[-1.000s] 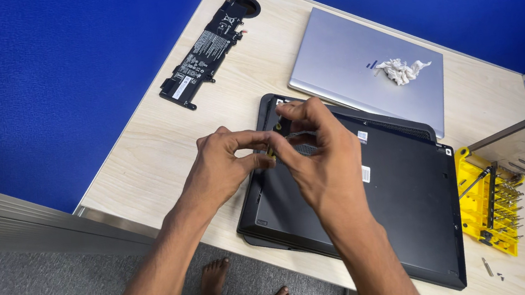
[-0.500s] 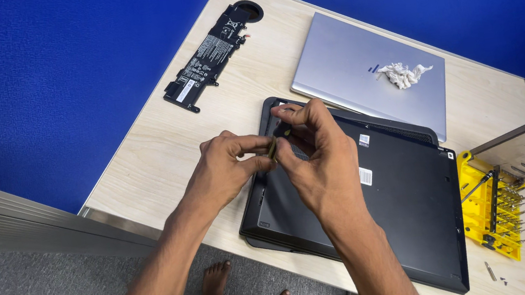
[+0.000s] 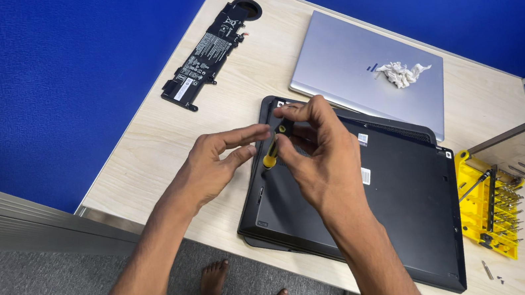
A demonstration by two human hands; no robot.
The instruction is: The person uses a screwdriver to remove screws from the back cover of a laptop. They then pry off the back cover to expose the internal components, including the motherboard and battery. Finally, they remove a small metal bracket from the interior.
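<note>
your right hand (image 3: 320, 154) pinches a small black-and-yellow screwdriver (image 3: 274, 146) upright, tip down on the upturned black laptop base (image 3: 364, 215) near its 11 o'clock corner. your left hand (image 3: 211, 164), fingers loosely spread, touches the handle, seemingly steadying it. a long black battery pack (image 3: 208, 54) lies at 11 o'clock, a yellow bit tray (image 3: 483, 207) at 3.

Bare desk (image 3: 143, 155) left of black laptop (image 3: 391, 218); yellow tool case (image 3: 491, 213) crowding its right.
</note>
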